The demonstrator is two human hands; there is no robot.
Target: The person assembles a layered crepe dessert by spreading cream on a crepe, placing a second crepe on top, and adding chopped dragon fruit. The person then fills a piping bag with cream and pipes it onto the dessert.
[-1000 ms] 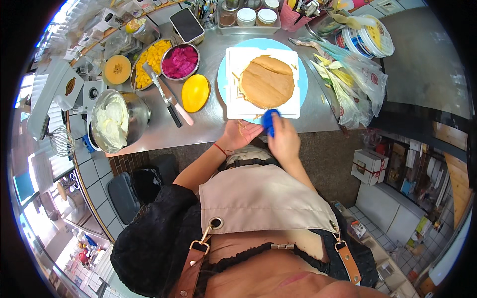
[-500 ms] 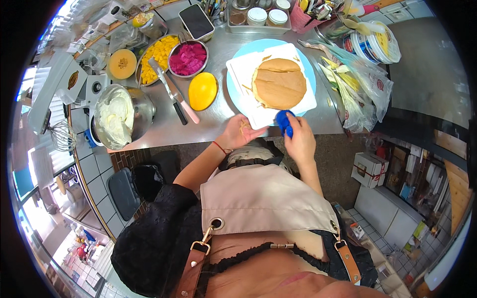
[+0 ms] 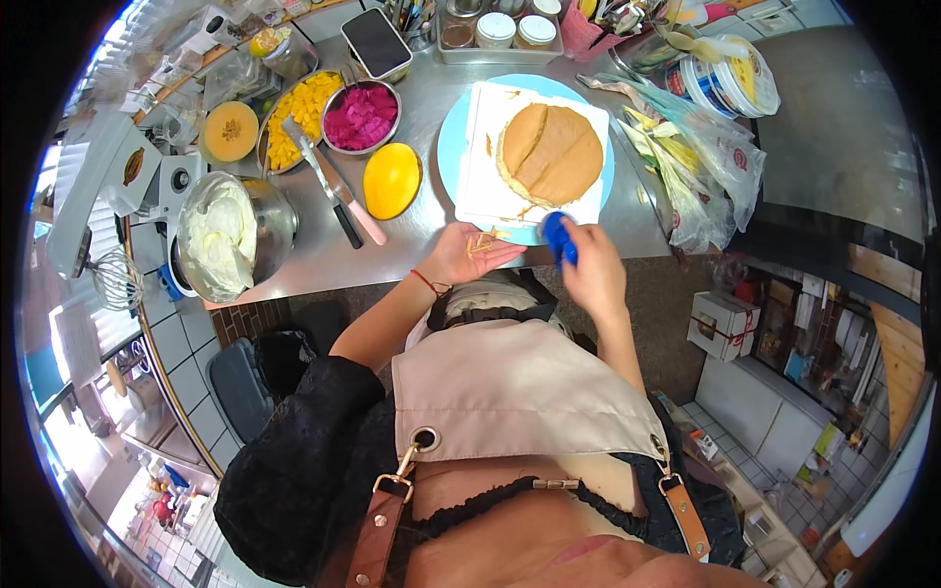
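A round brown cake layer (image 3: 551, 162), cracked across its top, rests on a white square board (image 3: 480, 181) over a light-blue round stand (image 3: 455, 132). Below the board's near edge, my left hand (image 3: 469, 255) lies palm up with fingers stretched out. Thin, pale-brown cake scraps (image 3: 480, 243) are on its palm and fingers. My right hand (image 3: 594, 263) is closed round a bunched blue thing (image 3: 560, 238) at the near rim of the stand; whether it is cloth I cannot make out. A few crumbs lie on the board.
Left on the steel counter are a mango half (image 3: 392, 181), two spatulas (image 3: 328, 186), a bowl of pink fruit (image 3: 363, 118), a bowl of mango cubes (image 3: 306, 106) and a mixer bowl of cream (image 3: 221, 240). Plastic bags (image 3: 720, 167) lie right of the stand.
The board and cake have turned counterclockwise, so the crack now runs diagonally. More scraps show on my left hand. My right hand keeps hold of the blue thing near the stand's rim.
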